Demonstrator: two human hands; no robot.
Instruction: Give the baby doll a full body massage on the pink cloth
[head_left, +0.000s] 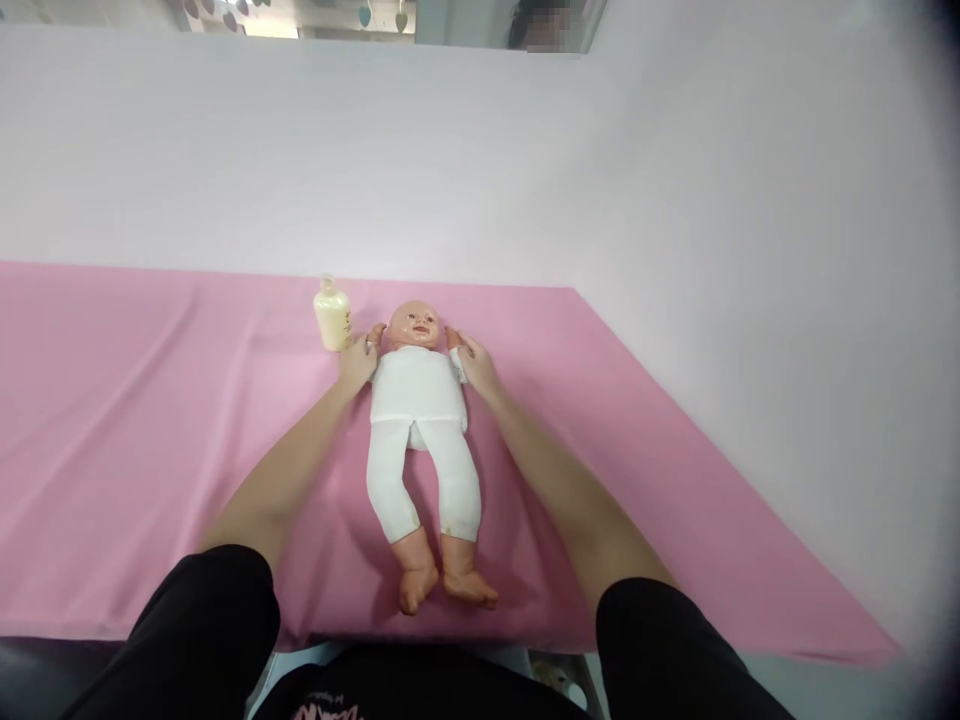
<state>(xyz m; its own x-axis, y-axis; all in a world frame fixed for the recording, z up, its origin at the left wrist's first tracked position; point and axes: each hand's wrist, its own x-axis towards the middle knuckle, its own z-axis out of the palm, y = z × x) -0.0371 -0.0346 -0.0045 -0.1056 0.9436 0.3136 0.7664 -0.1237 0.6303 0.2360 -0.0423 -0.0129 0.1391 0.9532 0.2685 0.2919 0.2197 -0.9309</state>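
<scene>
In the head view, saw a doll [418, 388] lying face up on a pink-covered surface [150, 460]. Took the doll's chest as the clock's centre, with its head toward 12 and its bare feet toward 6. Noted white clothing down to the shins and both small arms raised beside the head.

Had the left hand [358, 362] between 9 and 10 o'clock, fingers curled over the doll's forearm on that side and closed on it. Had the right hand [480, 368] between 2 and 3 o'clock, fingers closed likewise on the other forearm, at the white sleeve. Could not see the underside of either grip.

Saw a pale yellow bottle [332, 318] standing upright at about 10 o'clock, just beside the left hand; could not tell whether touching it. Reached in with bare forearms from 7 and 5 o'clock, out of black sleeves [199, 620]. Found a white wall [735, 200] running behind from 12 round past 2, and heart-shaped hangings [365, 16] high up, a little before 12. Glimpsed a person [541, 28], blurred, between 12 and 1.
</scene>
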